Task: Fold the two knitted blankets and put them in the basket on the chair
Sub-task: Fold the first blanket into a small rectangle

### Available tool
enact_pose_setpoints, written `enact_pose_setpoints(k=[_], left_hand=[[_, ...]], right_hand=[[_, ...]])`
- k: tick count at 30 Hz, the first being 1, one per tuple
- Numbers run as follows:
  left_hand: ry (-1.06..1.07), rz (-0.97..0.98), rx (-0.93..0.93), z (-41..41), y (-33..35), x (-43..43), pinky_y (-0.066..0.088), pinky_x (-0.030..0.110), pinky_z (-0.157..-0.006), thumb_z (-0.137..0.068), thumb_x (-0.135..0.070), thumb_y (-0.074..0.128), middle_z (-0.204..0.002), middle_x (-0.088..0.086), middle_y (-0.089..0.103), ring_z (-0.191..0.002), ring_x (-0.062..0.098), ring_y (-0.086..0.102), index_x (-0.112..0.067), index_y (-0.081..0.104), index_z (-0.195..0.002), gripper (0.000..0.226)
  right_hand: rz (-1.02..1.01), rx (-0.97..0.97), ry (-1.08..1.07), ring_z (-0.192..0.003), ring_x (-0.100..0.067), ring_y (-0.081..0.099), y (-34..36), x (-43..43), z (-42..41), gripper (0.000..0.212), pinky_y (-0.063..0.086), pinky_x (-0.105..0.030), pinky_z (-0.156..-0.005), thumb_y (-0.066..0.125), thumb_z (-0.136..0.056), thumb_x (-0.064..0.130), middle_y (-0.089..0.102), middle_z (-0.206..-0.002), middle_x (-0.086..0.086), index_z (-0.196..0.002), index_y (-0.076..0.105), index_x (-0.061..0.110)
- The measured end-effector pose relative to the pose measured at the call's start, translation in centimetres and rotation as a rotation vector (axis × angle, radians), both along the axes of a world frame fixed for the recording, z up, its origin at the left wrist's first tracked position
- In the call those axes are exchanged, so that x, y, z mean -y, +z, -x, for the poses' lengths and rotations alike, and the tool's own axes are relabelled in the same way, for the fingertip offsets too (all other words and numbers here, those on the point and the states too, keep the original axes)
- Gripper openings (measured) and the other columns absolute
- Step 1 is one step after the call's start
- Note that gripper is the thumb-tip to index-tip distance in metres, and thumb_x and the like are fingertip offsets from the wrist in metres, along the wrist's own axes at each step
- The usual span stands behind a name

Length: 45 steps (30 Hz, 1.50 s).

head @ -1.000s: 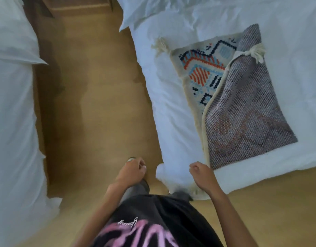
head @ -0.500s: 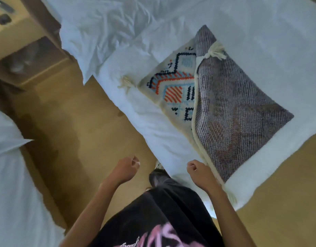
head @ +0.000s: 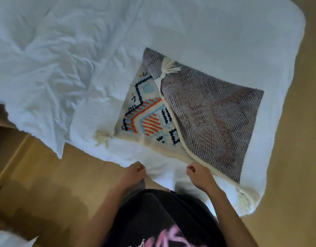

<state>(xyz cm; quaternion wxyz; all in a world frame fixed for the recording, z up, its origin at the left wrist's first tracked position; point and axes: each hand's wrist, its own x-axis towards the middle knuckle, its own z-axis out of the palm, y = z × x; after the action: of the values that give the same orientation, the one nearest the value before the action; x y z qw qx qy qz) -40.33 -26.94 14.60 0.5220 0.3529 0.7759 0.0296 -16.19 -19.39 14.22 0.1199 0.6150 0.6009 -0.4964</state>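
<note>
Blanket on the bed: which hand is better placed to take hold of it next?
Probably the right. The right hand hangs just beside the near cream edge of the blanket; the left hand is further off, by bare sheet. Both hold nothing.

A cream knitted blanket [head: 198, 118] patterned in orange, blue and navy is laid on a white bed [head: 207, 32], its grey reverse folded over. The left hand [head: 134, 172] and right hand [head: 198, 173] are held as empty fists at the bed's near edge.
</note>
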Motion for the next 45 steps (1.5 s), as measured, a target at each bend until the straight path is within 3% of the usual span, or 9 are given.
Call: enact_pose_setpoints(k=[6,10,13,16,22,28,33,40,45], left_hand=[[-0.240,0.022,0.064,7.5,-2.1,-8.1,0.046,0.030,-0.071,-0.091,-0.021,0.049,-0.092,0.004,0.065,-0.085,0.023,0.063,-0.019,0.057,-0.087,0.009],[-0.467,0.014,0.060,11.3,-3.5,-13.4,0.038,0.029,-0.062,-0.094,-0.019,0.044,-0.072,0.001,0.052,-0.070,0.019,0.051,-0.019,0.041,-0.069,0.025],[-0.619,-0.058,0.017,12.6,-4.0,-17.6,0.040,0.028,-0.066,-0.097,-0.016,0.040,-0.078,0.007,0.054,-0.071,0.019,0.050,-0.017,0.037,-0.065,0.031],[-0.673,-0.064,-0.016,12.5,-4.8,-21.8,0.045,0.021,-0.059,-0.098,-0.016,0.036,-0.076,0.003,0.057,-0.065,0.013,0.056,-0.012,0.049,-0.075,0.026],[-0.945,-0.263,-0.100,9.9,-9.0,-28.6,0.047,0.039,-0.088,-0.092,-0.008,0.040,-0.103,0.007,0.053,-0.097,0.023,0.051,-0.007,0.053,-0.102,0.016],[-1.308,-0.513,-0.487,8.1,-14.3,-34.9,0.019,0.046,-0.114,-0.086,-0.012,0.053,-0.146,0.012,0.026,-0.140,0.029,0.016,-0.013,0.039,-0.132,0.048],[-1.482,-0.493,-0.814,9.0,-16.8,-37.5,0.007,0.051,-0.116,-0.088,-0.025,0.055,-0.155,0.010,0.011,-0.145,0.029,-0.003,-0.010,0.027,-0.142,0.063],[-1.465,-0.505,-0.860,9.5,-16.2,-39.1,0.021,0.047,-0.112,-0.081,-0.015,0.062,-0.127,0.008,0.048,-0.127,0.026,0.037,-0.011,0.037,-0.121,0.047],[-1.303,-0.439,-0.764,10.4,-15.3,-36.0,0.028,0.041,-0.104,-0.084,-0.017,0.054,-0.120,0.007,0.054,-0.110,0.024,0.053,-0.010,0.032,-0.122,0.044]], right_hand=[[0.004,0.030,-0.279,-0.077,-0.019,0.051,-1.2,-1.9,6.6,0.013,0.041,-0.029,-0.067,0.044,-0.094,0.022,0.054,-0.082,0.002,-0.086,0.053,0.016],[0.037,0.066,-0.343,-0.087,-0.023,0.057,-2.3,-3.4,10.8,0.019,0.045,-0.033,-0.073,0.043,-0.095,0.022,0.061,-0.095,-0.005,-0.099,0.058,0.011],[0.045,0.078,-0.362,-0.088,-0.024,0.058,-3.2,-5.1,12.8,0.020,0.047,-0.034,-0.075,0.043,-0.096,0.022,0.063,-0.098,-0.007,-0.100,0.059,0.010],[0.021,0.088,-0.361,-0.077,-0.023,0.055,-4.5,-7.2,13.6,0.024,0.044,-0.031,-0.066,0.039,-0.098,0.022,0.063,-0.087,-0.009,-0.095,0.057,0.007],[-0.128,0.136,-0.333,-0.064,-0.024,0.046,-8.7,-11.7,13.9,0.022,0.045,-0.034,-0.062,0.036,-0.097,0.014,0.047,-0.068,-0.008,-0.087,0.053,0.003],[-0.236,0.288,-0.201,-0.118,-0.031,0.042,-13.6,-14.7,14.0,0.039,0.040,-0.042,-0.096,0.044,-0.094,0.023,0.045,-0.129,-0.015,-0.131,0.046,0.011],[-0.250,0.407,-0.026,-0.128,-0.031,0.033,-16.5,-15.3,14.6,0.043,0.031,-0.046,-0.105,0.044,-0.093,0.025,0.032,-0.144,-0.012,-0.136,0.041,0.015],[-0.404,0.363,-0.108,-0.114,-0.025,0.050,-16.8,-15.1,14.3,0.032,0.038,-0.040,-0.102,0.046,-0.094,0.012,0.054,-0.124,-0.008,-0.125,0.052,0.009],[-0.452,0.277,-0.116,-0.099,-0.023,0.059,-15.6,-14.4,13.6,0.023,0.045,-0.037,-0.091,0.052,-0.090,0.011,0.062,-0.105,-0.009,-0.112,0.052,0.005]])
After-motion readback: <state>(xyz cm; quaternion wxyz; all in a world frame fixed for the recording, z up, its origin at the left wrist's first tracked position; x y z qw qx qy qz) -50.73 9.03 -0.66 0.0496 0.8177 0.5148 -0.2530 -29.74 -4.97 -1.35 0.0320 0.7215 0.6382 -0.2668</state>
